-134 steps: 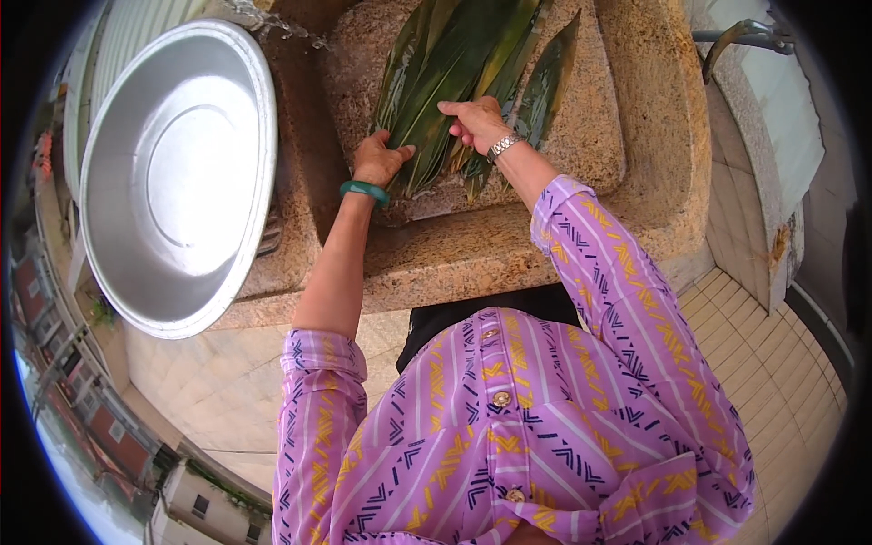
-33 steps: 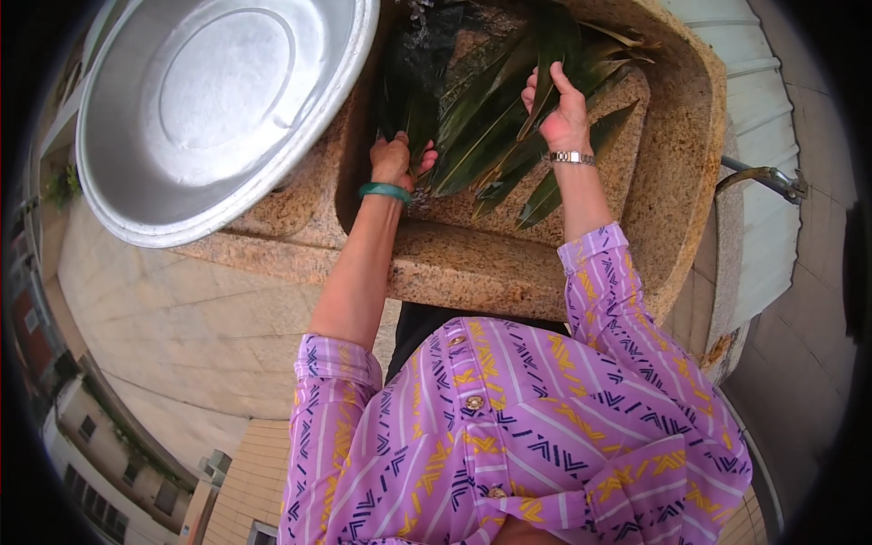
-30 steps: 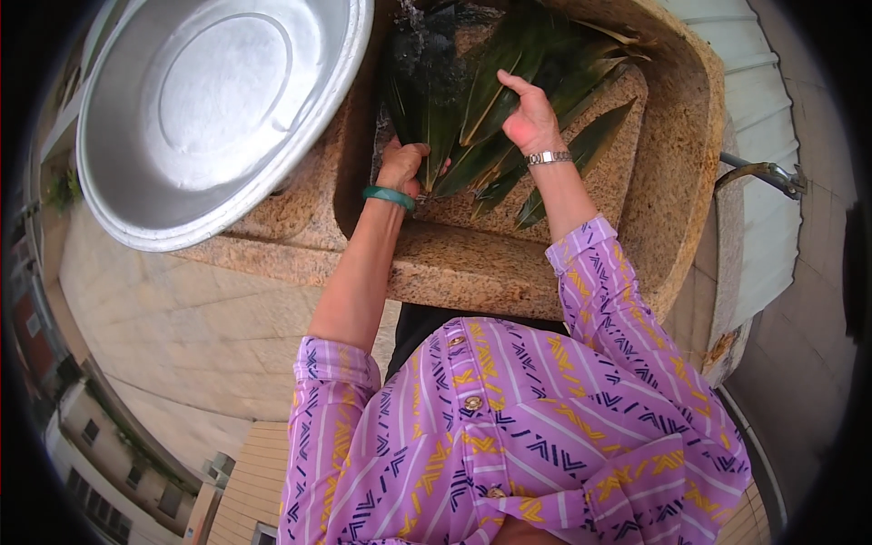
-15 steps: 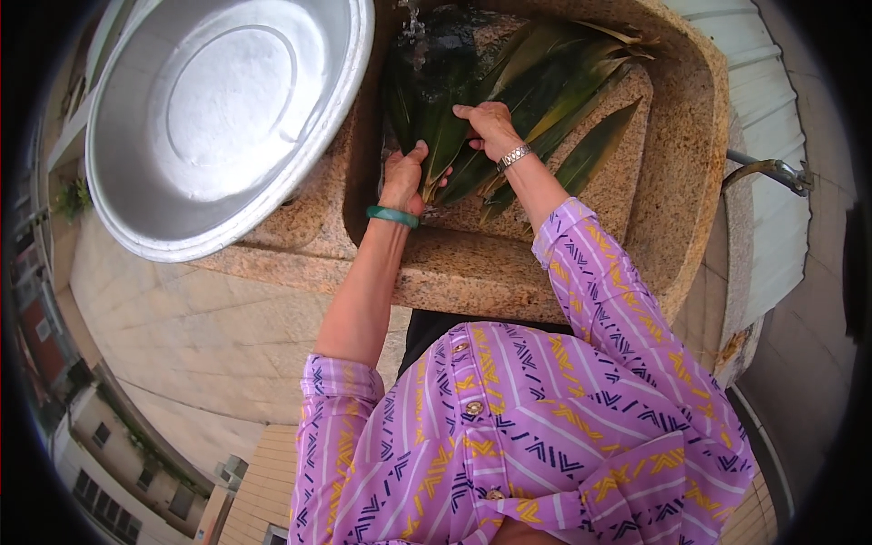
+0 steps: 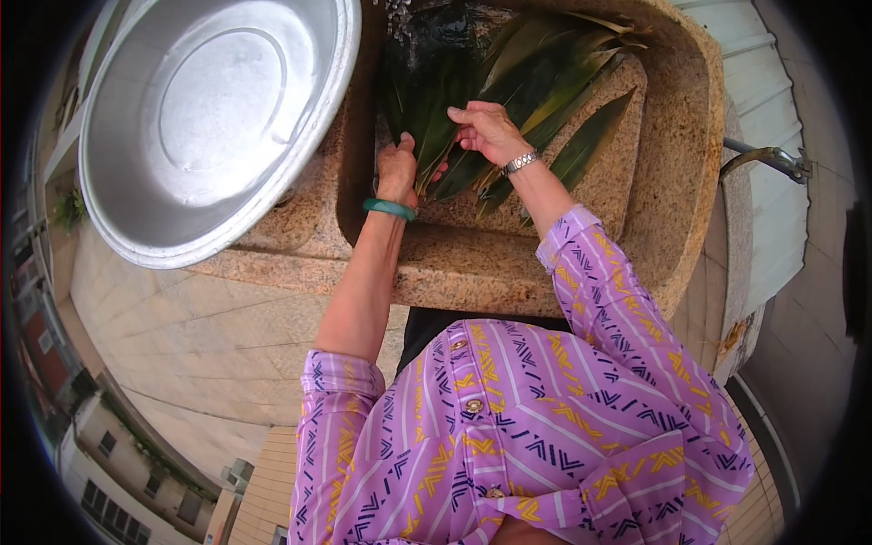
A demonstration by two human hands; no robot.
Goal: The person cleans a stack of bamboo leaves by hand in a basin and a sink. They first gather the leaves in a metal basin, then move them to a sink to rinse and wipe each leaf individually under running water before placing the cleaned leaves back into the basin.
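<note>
Long, broad green leaves (image 5: 536, 82) lie wet and overlapping in a speckled stone sink (image 5: 677, 173). My left hand (image 5: 400, 171), with a green bangle at its wrist, is closed around the narrow near ends of a few dark leaves (image 5: 434, 113). Just to the right, my right hand (image 5: 490, 133) wears a metal-banded watch (image 5: 520, 163). Its fingers curl in and its thumb points left over the edge of those held leaves; what lies between them is hidden. One leaf (image 5: 590, 141) with a yellowish edge rests apart, on the right of the sink floor.
A large round metal basin (image 5: 227, 109) stands tilted on the sink's left side. Water (image 5: 398, 18) falls at the far left of the sink. Beyond the right rim is a tap-like metal pipe (image 5: 772, 165) beside a pale corrugated sheet (image 5: 763, 118). Paved floor (image 5: 209, 336) lies below left.
My right hand has shifted slightly left, its fingers curling more beneath the thumb. My left hand keeps its grip on the leaves. The whole view has shifted slightly.
</note>
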